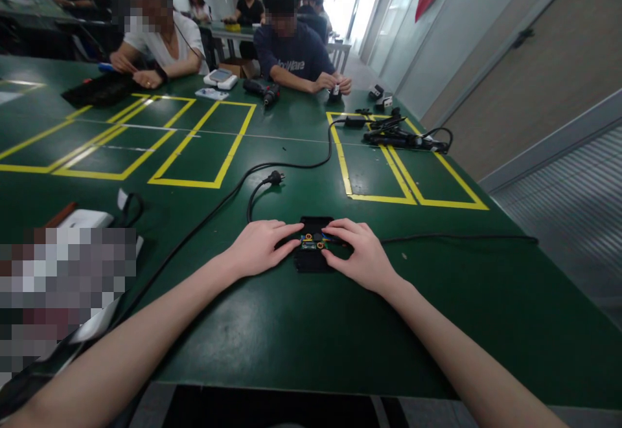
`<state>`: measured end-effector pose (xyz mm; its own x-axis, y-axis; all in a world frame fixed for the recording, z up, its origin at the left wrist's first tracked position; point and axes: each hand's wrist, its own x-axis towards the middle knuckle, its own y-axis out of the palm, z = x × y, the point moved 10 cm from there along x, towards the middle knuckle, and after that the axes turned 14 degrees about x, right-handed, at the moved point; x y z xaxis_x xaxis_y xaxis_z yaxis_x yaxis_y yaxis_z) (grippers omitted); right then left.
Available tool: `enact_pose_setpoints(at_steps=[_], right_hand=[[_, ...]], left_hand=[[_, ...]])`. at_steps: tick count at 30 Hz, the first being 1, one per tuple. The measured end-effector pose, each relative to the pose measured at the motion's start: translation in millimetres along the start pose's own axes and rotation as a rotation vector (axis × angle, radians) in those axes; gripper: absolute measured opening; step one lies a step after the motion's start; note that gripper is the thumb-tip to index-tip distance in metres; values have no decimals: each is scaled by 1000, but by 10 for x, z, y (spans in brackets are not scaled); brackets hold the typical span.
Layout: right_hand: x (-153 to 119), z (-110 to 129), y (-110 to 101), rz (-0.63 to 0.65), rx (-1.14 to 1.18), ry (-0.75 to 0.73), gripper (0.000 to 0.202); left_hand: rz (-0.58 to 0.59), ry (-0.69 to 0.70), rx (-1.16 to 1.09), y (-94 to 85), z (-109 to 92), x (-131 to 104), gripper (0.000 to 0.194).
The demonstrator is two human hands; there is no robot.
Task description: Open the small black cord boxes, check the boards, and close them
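Note:
A small circuit board (310, 243) with copper-coloured rings lies in an open black case (315, 263) on the green table (272, 337). From the left, my left hand (265, 245) pinches the board's left edge between thumb and fingers. On the other side, my right hand (357, 253) has its thumb and fingertips at the board's right side, by some thin coloured wires. A black cable (437, 238) runs from beneath my right hand toward the table's right edge. Another cable with a black plug (275, 178) ends just above my left hand.
Yellow tape rectangles (221, 172) mark the table. A long black cable (194, 224) crosses it to a black bundle (398, 138) at the back right. A drill (265, 91) and a white device (220, 79) lie near two seated people. White and blurred items (87, 219) sit at left.

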<state>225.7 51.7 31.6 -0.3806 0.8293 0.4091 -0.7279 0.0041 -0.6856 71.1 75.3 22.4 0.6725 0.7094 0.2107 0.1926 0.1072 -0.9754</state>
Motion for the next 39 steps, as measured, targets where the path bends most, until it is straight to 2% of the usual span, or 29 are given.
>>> enact_pose_setpoints(at_steps=[6, 12, 17, 20, 24, 30, 33, 39], right_hand=[[19, 45, 68, 33, 28, -49, 34], [38, 5, 95, 22, 20, -7, 39], [58, -75, -66, -47, 73, 6, 33], [57, -178, -183, -28, 45, 7, 22], [33, -261, -218, 58, 37, -14, 10], [31, -296, -209, 56, 158, 75, 16], [24, -260, -224, 53, 169, 85, 18], [-19, -66, -261, 56, 208, -13, 21]], left_hand=[[-18, -28, 14, 2, 78, -11, 40], [-64, -28, 47, -63, 147, -18, 42], [-125, -10, 44, -112, 150, -35, 38], [-134, -7, 4, -119, 158, -35, 37], [-105, 4, -58, -101, 182, -27, 37], [-131, -20, -115, -172, 244, -33, 33], [-165, -22, -137, -243, 219, -39, 31], [-223, 42, -182, -337, 84, -68, 23]])
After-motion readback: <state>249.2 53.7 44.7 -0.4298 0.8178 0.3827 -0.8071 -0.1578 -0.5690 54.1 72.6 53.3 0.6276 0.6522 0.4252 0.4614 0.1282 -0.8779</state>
